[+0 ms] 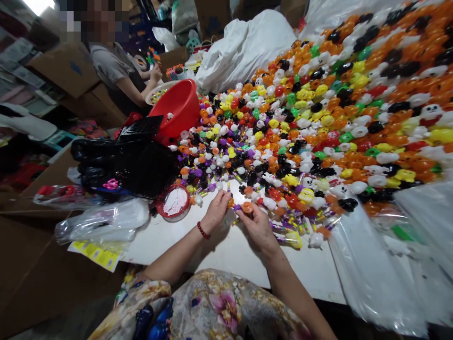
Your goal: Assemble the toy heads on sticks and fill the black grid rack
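My left hand point(216, 211), with a red bead bracelet point(203, 230) at the wrist, is closed around a small orange and purple piece point(231, 204) near the table's middle. Just to its right, my right hand point(257, 225) pinches an orange plastic figure point(247, 208). The two pieces meet or nearly meet between my fingertips; I cannot tell whether they are joined. Close beyond both hands lies a large heap of small plastic figures point(283, 141) in orange, white, black, yellow, green and red. Tubes with colourful contents point(288, 239) lie right of my right hand.
A red tub point(179, 111) leans at the heap's left edge. Nearer are a black plastic bag point(134, 165), a small red basket point(173, 219) and clear bags point(106, 219). Plastic sheets point(375, 264) cover the right side. Another person point(116, 71) works at the far left.
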Available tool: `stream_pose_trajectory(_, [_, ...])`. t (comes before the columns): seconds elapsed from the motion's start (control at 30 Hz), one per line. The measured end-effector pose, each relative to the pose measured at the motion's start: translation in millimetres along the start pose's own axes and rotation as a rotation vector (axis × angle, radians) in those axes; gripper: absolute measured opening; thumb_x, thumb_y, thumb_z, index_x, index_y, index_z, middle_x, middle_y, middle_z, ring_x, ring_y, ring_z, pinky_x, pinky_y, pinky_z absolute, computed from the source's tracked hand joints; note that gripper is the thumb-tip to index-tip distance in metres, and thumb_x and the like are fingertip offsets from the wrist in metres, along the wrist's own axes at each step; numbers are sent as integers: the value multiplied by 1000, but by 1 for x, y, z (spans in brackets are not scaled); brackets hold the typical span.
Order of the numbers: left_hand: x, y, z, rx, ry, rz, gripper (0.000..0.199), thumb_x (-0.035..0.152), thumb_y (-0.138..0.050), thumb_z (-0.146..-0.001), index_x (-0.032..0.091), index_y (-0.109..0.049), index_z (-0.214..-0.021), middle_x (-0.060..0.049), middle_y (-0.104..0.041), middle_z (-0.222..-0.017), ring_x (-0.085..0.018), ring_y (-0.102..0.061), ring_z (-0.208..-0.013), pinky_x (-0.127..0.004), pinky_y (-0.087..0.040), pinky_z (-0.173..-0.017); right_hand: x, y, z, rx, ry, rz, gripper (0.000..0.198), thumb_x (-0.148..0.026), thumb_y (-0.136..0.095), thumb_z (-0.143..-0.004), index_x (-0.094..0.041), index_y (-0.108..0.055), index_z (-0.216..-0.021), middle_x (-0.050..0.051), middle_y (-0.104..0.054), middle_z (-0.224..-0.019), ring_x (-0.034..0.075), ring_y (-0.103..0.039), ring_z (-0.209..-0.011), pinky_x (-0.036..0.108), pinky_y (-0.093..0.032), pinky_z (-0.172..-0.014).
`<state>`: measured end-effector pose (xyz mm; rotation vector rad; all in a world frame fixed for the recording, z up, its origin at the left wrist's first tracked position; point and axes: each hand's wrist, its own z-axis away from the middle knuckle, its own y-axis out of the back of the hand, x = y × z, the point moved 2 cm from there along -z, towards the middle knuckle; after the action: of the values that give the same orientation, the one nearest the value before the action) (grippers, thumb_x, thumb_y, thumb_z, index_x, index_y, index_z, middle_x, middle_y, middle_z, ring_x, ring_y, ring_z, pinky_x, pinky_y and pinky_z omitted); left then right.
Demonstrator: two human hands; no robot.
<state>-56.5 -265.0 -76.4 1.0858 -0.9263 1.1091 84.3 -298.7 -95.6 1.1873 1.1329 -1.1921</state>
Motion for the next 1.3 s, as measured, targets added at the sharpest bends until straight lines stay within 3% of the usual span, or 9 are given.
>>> stream_pose_trajectory(0.17, [4, -2, 2, 1, -35, -176, 31, 43, -48, -91, 22, -42, -69, 5, -42, -60, -12, -40, -60, -26, -33, -61, 2, -4, 0, -27, 11, -69, 26, -43, -65, -76, -22, -52, -69, -3, -51, -64, 14, -46, -62, 26, -39, -57])
stream_pose_trajectory(0.33, [-1, 0, 1, -136, 65, -55, 39, 56, -53, -85, 23, -41, -71, 7, -38, -55, -10, -34, -51, -24, -28, -51, 4, -6, 1, -85, -45, -146, 28, -45, -70, -74, -21, -55, -71, -4, -52, -64, 13, -45, -61, 24, -39, -56])
stream_pose_trajectory(0.43, [-5, 3, 3, -242, 150, 146, 44, 65, -53, -82, 23, -41, -75, 9, -36, -53, -9, -29, -44, -24, -23, -46, 2, -6, 1, -154, -111, -245, 30, -47, -69, -76, -21, -63, -91, -3, -56, -70, 12, -47, -60, 24, -40, -54])
stream_pose_trajectory(0.57, [-2, 8, 7, -212, 87, 203, 40, 61, -55, -83, 23, -47, -84, 4, -47, -64, -11, -42, -52, -25, -33, -51, 1, -6, -2, -236, -151, -339, 50, -52, -69, -78, -22, -64, -118, -3, -58, -70, 12, -49, -58, 24, -42, -54])
stream_pose_trajectory(0.73, [-2, 15, 11, -153, -19, 125, 24, 44, -55, -85, 21, -51, -92, 2, -52, -77, -13, -49, -66, -27, -42, -64, 7, -7, -5, -204, -261, -386, 55, -59, -73, -71, -19, -67, -109, -5, -54, -63, 10, -46, -53, 23, -38, -49])
stream_pose_trajectory(0.87, [-7, 17, 11, -146, -30, 88, 19, 36, -53, -83, 21, -51, -95, 1, -54, -83, -13, -49, -70, -27, -43, -68, 5, -7, -4, -187, -244, -347, 42, -53, -77, -68, -19, -65, -90, -5, -54, -65, 10, -45, -55, 23, -38, -51])
stream_pose_trajectory(1.1, [-5, 17, 13, -133, -88, 54, 31, 51, -55, -87, 21, -47, -84, 3, -48, -74, -12, -44, -65, -26, -39, -64, 0, -8, 2, -164, -125, -230, 30, -40, -72, -73, -22, -48, -73, -6, -48, -67, 11, -42, -62, 24, -37, -57])
stream_pose_trajectory(1.23, [-10, 9, 17, -136, -23, 127, 39, 60, -47, -91, 21, -45, -84, 3, -44, -73, -11, -40, -60, -26, -38, -58, 1, -11, 3, -159, -60, -151, 28, -41, -68, -77, -22, -47, -71, -6, -46, -65, 12, -41, -61, 24, -35, -57])
stream_pose_trajectory(1.3, [-16, 3, 20, -72, -13, 124, 39, 60, -44, -93, 22, -44, -84, 3, -43, -74, -12, -40, -61, -26, -38, -58, 3, -13, 3, -138, -35, -121, 28, -42, -67, -77, -22, -48, -70, -6, -46, -64, 12, -41, -61, 24, -34, -57])
